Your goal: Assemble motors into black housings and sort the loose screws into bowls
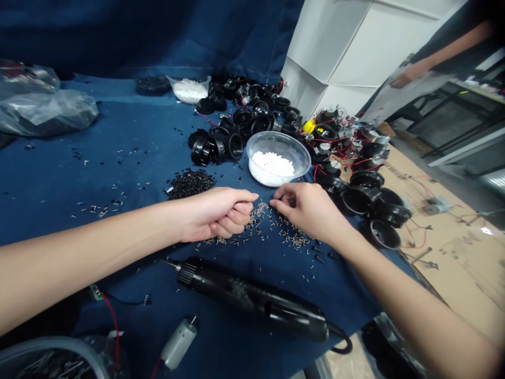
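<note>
My left hand (pixel 215 213) rests on the blue cloth with its fingers curled into a loose fist over a scatter of small silver screws (pixel 272 229); whatever it holds is hidden. My right hand (pixel 305 208) is just to its right, thumb and fingertips pinched together at the top of the same scatter, on something too small to make out. Just behind both hands stands a clear plastic bowl (pixel 278 139) of white bits. A black electric screwdriver (pixel 252 297) lies on the cloth in front of my hands.
A heap of tiny black screws (pixel 191 183) lies left of the bowl. Black round plastic housings (pixel 232 131) and wired ones (pixel 366 195) crowd the back and right. A small silver motor (pixel 179 342), a clear container (pixel 55 358), plastic bags (pixel 39 108) and another person's arm (pixel 434 58) are around.
</note>
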A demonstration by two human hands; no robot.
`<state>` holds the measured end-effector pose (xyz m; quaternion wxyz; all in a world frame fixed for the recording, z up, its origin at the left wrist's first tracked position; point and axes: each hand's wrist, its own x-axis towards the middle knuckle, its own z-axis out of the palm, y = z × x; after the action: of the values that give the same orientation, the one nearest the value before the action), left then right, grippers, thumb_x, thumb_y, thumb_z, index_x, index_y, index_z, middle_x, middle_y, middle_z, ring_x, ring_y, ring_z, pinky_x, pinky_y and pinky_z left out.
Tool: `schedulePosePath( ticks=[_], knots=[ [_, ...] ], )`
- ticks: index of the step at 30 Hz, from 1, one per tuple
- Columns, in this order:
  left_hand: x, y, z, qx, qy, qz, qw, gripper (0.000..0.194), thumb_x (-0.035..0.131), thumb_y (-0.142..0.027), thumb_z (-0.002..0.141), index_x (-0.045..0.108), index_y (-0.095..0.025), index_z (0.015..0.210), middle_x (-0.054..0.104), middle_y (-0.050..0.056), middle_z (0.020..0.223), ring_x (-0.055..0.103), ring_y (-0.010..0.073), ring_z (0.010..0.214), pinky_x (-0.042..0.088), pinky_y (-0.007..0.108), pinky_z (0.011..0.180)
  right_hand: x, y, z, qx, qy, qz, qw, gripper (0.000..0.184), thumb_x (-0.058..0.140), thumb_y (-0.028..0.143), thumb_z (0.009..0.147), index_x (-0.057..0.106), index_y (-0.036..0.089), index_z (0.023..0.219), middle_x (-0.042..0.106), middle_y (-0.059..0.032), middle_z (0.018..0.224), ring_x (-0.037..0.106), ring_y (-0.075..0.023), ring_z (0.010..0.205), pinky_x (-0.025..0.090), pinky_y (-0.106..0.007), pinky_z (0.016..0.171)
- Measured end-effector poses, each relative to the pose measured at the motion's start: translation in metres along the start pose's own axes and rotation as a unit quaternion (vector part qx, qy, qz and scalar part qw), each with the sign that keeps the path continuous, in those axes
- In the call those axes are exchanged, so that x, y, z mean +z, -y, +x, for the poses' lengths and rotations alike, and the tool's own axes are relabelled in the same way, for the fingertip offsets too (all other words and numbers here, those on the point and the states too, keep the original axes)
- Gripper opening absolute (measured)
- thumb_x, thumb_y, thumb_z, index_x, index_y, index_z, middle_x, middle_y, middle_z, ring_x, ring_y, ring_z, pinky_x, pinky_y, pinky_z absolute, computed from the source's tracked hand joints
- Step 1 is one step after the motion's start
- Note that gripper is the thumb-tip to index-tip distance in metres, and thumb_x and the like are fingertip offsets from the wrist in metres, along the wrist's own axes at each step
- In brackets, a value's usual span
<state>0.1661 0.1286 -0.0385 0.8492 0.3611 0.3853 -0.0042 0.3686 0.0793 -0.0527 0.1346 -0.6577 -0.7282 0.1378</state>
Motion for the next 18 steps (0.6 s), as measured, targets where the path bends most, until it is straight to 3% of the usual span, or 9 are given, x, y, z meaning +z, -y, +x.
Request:
schedulePosePath(
  ticks=[6,12,18],
  knots=[
    [-0.007,0.002,-0.006,-0.008,-0.029,0.003,1.0,0.048,0.042,-0.036,0.096,0.031,-0.018,0.052,0.018,-0.008,0.05,0.01,0.004,0.038,0.008,0.014,0.031,0.013,0.002,0.013,0.014,0.046,-0.003,0.999,0.008,0.056,0.015,0.079,0.063,0.018,0.076,0.062,-0.0008,0.065,0.05,-0.012,0.057,0.035,-0.027,0.057],
    [-0.013,0.0,-0.007,-0.004,-0.055,-0.006,0.998,0.049,0.041,-0.038,0.096,0.033,-0.018,0.052,0.019,-0.007,0.049,0.011,0.0043,0.038,0.008,0.014,0.031,0.007,0.003,0.009,0.014,0.057,-0.012,0.998,0.007,0.055,0.016,0.08,0.061,0.017,0.076,0.063,-0.003,0.069,0.052,-0.0132,0.06,0.035,-0.027,0.057],
    [-0.006,0.002,-0.011,-0.023,-0.063,0.033,0.997,0.053,0.039,-0.042,0.097,0.033,-0.017,0.051,0.019,-0.007,0.047,0.011,0.0041,0.039,0.007,0.014,0.032,-0.003,0.0,0.009,0.009,0.049,0.015,0.999,0.009,0.055,0.017,0.084,0.062,0.017,0.079,0.063,-0.0005,0.068,0.051,-0.012,0.06,0.036,-0.026,0.057]
  ],
)
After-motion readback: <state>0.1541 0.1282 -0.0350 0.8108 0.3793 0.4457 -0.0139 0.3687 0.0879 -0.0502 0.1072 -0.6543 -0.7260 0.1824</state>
